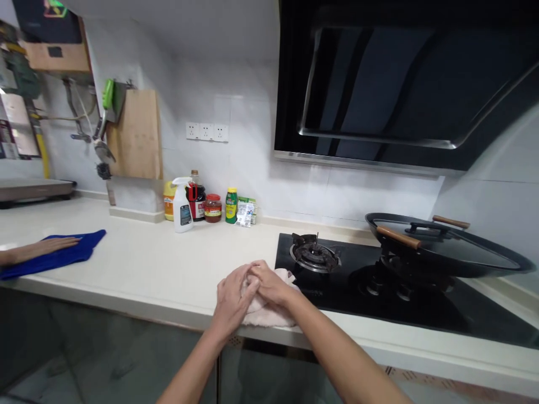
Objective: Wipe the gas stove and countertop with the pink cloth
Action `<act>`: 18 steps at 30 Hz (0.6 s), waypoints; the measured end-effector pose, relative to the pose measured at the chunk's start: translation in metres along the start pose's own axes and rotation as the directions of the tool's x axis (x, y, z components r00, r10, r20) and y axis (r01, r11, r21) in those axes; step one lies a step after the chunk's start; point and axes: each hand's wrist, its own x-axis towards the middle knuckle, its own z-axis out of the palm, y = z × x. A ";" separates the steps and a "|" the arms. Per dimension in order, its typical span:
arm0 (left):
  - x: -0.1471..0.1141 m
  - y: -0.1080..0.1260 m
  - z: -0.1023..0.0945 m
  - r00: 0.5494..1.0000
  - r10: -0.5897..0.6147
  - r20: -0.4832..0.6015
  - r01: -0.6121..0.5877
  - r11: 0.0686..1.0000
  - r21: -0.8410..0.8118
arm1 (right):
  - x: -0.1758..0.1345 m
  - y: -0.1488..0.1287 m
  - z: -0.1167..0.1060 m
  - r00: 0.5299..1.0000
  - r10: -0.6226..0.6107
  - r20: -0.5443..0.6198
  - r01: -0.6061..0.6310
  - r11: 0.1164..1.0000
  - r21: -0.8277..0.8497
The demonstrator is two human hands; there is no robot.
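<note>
By the black glass hob, left hand and right hand — fingers curled together — clasp bunched pale-pink cloth; likely soft, light; grip folds.

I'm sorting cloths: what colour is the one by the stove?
The cloth is pale pink, best seen in the head view.

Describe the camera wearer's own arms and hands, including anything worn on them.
The left hand and right hand wear no gloves. The left forearm and right forearm are bare as far as the picture shows, with no sleeve, watch or bracelet in view. Some fingers are hidden, so a ring cannot be ruled out.
</note>
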 end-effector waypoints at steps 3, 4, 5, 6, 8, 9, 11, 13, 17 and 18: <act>0.002 0.001 -0.006 0.993 0.025 0.120 -0.033 0.997 0.065 | -0.038 0.025 -0.031 0.972 0.026 -0.233 -0.010 0.997 0.071; 0.003 0.004 -0.007 0.989 0.052 0.140 -0.067 0.992 0.105 | -0.057 0.036 -0.043 0.956 0.014 -0.293 0.001 0.999 0.051; 0.004 0.008 -0.008 0.983 0.085 0.160 -0.109 0.983 0.145 | -0.078 0.047 -0.054 0.952 -0.006 -0.307 0.011 1.000 0.016; 0.005 0.014 -0.008 0.975 0.119 0.188 -0.153 0.972 0.179 | -0.099 0.058 -0.065 0.951 0.001 -0.311 -0.003 1.000 -0.007; 0.006 0.030 -0.004 0.942 0.161 0.294 -0.230 0.948 0.219 | -0.141 0.079 -0.080 0.953 0.077 -0.292 -0.093 0.995 -0.041; 0.007 0.038 0.000 0.917 0.167 0.362 -0.260 0.938 0.227 | -0.160 0.088 -0.084 0.949 0.130 -0.287 -0.152 0.987 -0.058; 0.007 0.052 0.007 0.863 0.158 0.480 -0.302 0.923 0.240 | -0.192 0.105 -0.084 0.934 0.227 -0.274 -0.262 0.960 -0.097; 0.007 0.059 0.011 0.823 0.134 0.552 -0.325 0.908 0.263 | -0.216 0.118 -0.077 0.913 0.299 -0.277 -0.343 0.930 -0.129; 0.014 0.048 0.004 0.793 0.075 0.605 -0.323 0.893 0.314 | -0.241 0.137 -0.057 0.884 0.368 -0.287 -0.425 0.889 -0.171; 0.018 0.042 0.002 0.797 0.058 0.601 -0.315 0.889 0.332 | -0.243 0.140 -0.053 0.882 0.374 -0.288 -0.434 0.881 -0.187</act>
